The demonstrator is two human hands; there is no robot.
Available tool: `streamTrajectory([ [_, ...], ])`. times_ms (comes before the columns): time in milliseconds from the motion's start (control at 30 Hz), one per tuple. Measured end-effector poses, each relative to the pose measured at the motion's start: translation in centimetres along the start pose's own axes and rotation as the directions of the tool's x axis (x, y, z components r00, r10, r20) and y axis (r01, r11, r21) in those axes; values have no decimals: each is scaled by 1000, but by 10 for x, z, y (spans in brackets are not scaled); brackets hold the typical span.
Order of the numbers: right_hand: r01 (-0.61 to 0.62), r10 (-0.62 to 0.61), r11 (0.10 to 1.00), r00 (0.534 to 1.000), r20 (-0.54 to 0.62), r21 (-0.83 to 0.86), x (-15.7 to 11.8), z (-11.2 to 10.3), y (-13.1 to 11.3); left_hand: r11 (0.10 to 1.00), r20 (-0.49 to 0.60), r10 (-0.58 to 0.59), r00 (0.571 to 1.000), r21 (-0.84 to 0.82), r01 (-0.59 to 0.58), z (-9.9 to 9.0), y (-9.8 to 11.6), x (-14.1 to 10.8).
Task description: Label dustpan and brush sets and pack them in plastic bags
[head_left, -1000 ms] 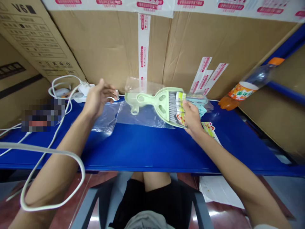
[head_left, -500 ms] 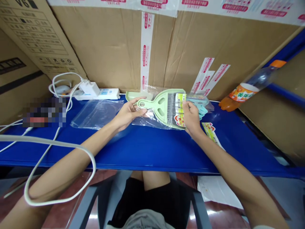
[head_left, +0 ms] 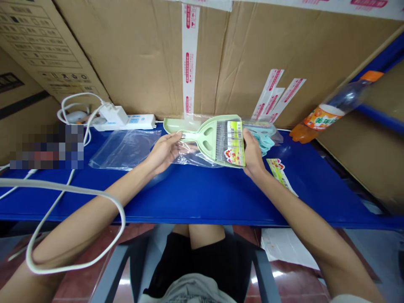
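Note:
A light green dustpan (head_left: 208,145) lies across both hands, with a grey-bristled brush (head_left: 221,141) nested in it and a yellow-green label (head_left: 234,144) over the bristle end. My left hand (head_left: 167,152) pinches the handle at its left end. My right hand (head_left: 251,152) grips the wide right edge beside the label. Clear plastic (head_left: 197,160) shows under the handle. Behind it sits another light green piece (head_left: 176,125). Light blue pieces in plastic (head_left: 265,141) lie just beyond my right hand.
A flat clear bag (head_left: 126,149) lies left on the blue table (head_left: 195,198). A power strip (head_left: 139,122) and white cables stand behind it. A loose label (head_left: 280,174) and an orange drink bottle (head_left: 325,118) are at right; cardboard boxes (head_left: 142,54) line the back.
My right hand has shifted from over the label to the dustpan's right edge, uncovering more of the label. My left fingers have moved on the handle, covering its end. The view has shifted slightly.

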State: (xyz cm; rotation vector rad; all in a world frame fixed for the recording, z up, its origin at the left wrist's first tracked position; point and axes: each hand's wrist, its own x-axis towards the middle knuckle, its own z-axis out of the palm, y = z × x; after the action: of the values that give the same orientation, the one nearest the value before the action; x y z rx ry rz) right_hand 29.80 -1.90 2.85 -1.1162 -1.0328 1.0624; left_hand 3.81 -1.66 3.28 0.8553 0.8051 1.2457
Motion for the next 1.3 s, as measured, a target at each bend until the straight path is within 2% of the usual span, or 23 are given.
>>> streamTrajectory([
  [67, -61, 55, 996, 995, 84, 63, 2, -2, -8, 1000, -3, 7, 1000, -23, -7, -1, -1, 1],
  [167, -119, 111, 992, 977, 180, 38, 4, -6, -18, 999, 11, 17, 1000, -40, -17, -5, -1, 3],
  [333, -157, 162, 987, 956, 246, -42, 3, -6, -25, 997, 24, 25, 999, -71, -23, -8, -1, 4],
  [533, -92, 90, 996, 977, 192, 1, -1, -8, -33, 998, 15, -9, 1000, -55, 10, -8, -1, 6],
  [733, 4, -8, 1000, 992, 125, 31, -7, -6, -32, 999, -54, -41, 998, -9, 41, -11, -3, 9],
  [867, 53, -56, 997, 996, 64, 58, -5, -8, -31, 1000, -108, -8, 994, 18, 10, -17, -1, 12],
  [1000, 113, -113, 994, 993, 21, -3, 3, -16, -32, 1000, -92, 18, 996, 18, -17, -22, 7, 14],
  [1200, 140, -140, 990, 990, -4, 2, 10, -21, -33, 997, -94, 56, 994, -49, -60, -20, 13, 14],
  [1300, 146, -146, 989, 987, 71, 5, 8, -23, -37, 992, -87, 95, 992, -81, -102, -22, 13, 14],
])
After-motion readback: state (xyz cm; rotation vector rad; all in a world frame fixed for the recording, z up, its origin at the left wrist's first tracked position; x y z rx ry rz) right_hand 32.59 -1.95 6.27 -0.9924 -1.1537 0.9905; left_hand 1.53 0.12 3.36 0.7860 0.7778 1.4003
